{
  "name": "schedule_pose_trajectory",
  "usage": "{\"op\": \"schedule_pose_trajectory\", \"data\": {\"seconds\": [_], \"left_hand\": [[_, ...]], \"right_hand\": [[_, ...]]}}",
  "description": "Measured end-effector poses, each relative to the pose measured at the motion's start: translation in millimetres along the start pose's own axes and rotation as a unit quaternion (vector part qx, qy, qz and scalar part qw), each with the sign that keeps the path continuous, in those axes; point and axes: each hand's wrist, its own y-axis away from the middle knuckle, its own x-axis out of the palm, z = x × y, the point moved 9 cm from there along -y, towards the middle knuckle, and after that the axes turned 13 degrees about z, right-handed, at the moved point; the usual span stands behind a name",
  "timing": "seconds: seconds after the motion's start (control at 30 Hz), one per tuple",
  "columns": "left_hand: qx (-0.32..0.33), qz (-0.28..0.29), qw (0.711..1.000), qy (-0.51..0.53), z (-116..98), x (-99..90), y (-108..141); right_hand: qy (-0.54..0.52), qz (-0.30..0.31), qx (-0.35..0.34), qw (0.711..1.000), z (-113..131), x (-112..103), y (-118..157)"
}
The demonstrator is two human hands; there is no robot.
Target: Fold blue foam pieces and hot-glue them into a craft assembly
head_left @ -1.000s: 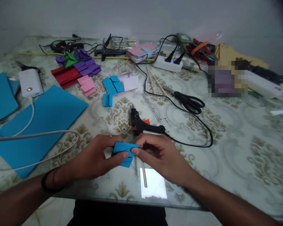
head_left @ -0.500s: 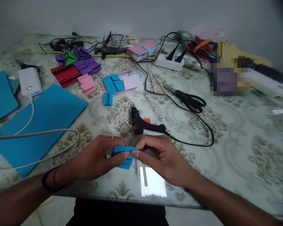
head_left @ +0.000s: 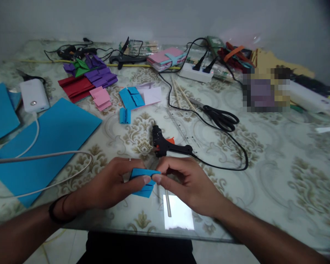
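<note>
Both hands are engaged on one folded blue paper piece (head_left: 146, 192), located above the near edge of the table (head_left: 266, 194). The left hand (head_left: 114, 183) pinches it from the left, thumb lying across its face. The right hand (head_left: 192, 185) pinches its right-hand corner between thumb and bent fingers; the two thumb tips lie close together. A black glue gun (head_left: 165, 145) lies just beyond the hands. A pale rod (head_left: 168, 207) is partly hidden by the right hand. Scissors (head_left: 219, 116) lie farther off to the right; a large blue sheet (head_left: 51, 137) lies to the left, partly crossed by a white cable (head_left: 38, 128).
</note>
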Motion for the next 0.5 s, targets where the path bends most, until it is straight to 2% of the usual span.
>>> {"op": "schedule_pose_trajectory", "data": {"seconds": [0.3,0.5], "left_hand": [[-0.012,-0.017,0.999,0.026,3.4,-2.4,-0.4],[-0.036,0.009,0.997,0.065,9.1,1.8,-1.7]], "right_hand": [[-0.019,-0.003,0.037,0.999,-10.8,-1.6,-1.0],[-0.042,0.008,0.044,0.998,-12.5,-0.1,-2.3]]}}
